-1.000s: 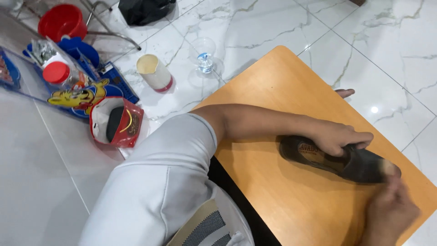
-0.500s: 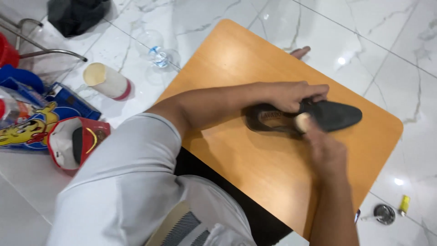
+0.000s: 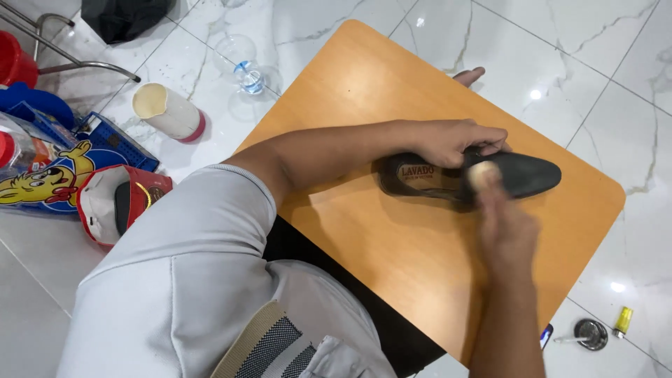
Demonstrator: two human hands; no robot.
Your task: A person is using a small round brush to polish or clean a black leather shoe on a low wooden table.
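A dark slip-on shoe [image 3: 476, 175] lies on its sole across the far half of the orange bench [image 3: 392, 259], toe pointing to the person's right. The left hand [image 3: 448, 140] reaches over and clamps it around the opening, fingers [image 3: 490, 134] curled down over the far edge, so the shoe is pinned flat. The right hand [image 3: 505, 234] comes up from the near side; its fingers are closed on a small pale applicator [image 3: 483, 173], pressed against the upper just behind the toe. That hand is blurred, so how the fingers sit around the applicator I cannot tell exactly.

To do this well, I would judge that the pinning hand should keep its weight low on the opening so the shoe does not skid on the smooth board, while the applicator works in short, even strokes along the upper, staying clear of the printed lining inside the heel.

On the white marble floor [image 3: 581, 63] to the left stand a pale cylindrical tub with a red base [image 3: 169, 112], lying tilted, a clear plastic bottle [image 3: 241, 66], and a red-rimmed pouch [image 3: 115, 203]. Near the right corner lie a small round metal lid [image 3: 591, 334] and a little yellow tube [image 3: 622, 320].
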